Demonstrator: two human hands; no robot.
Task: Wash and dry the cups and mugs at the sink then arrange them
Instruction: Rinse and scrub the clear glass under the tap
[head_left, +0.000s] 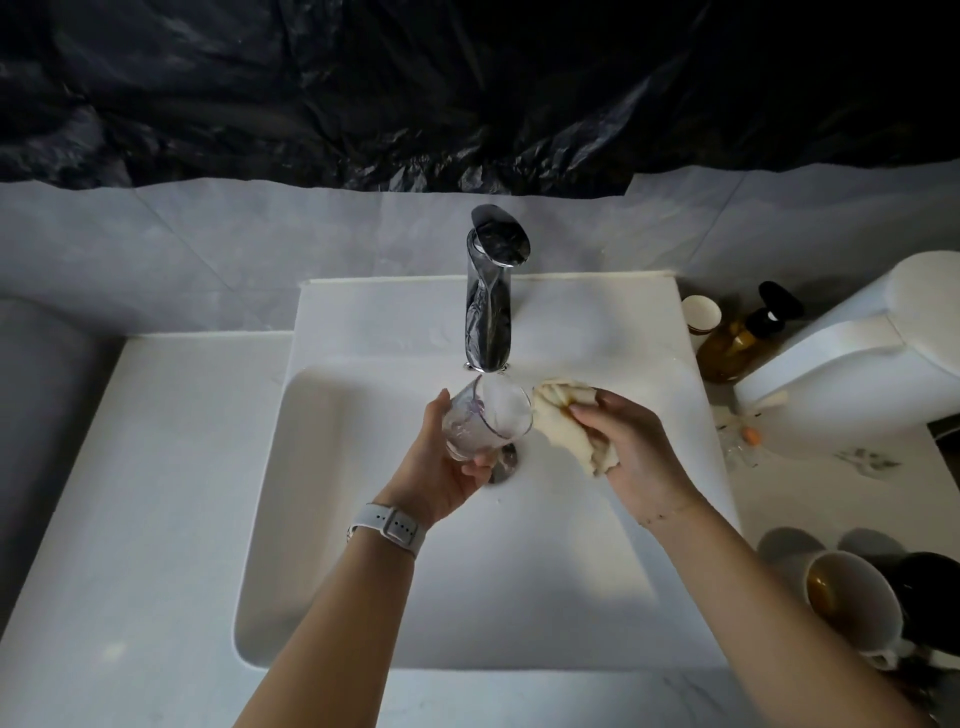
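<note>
Over sink (363, 597) centre, glass (485, 421), cloth (566, 421)

Clear glass cup (485, 421) showing a faint purple line, cream cloth (569, 423) carrying brown stains, white sink (363, 519), chrome faucet (491, 291) gleaming, white watch strap (387, 527), amber bottle (737, 343) wearing a black pump, white mug (857, 608) showing brown inside, black plastic sheeting (467, 88) hanging above.

Left hand (441, 462) gripping a clear glass (485, 418) under the faucet (491, 291), right hand (631, 447) clutching a cream cloth (563, 415).
</note>
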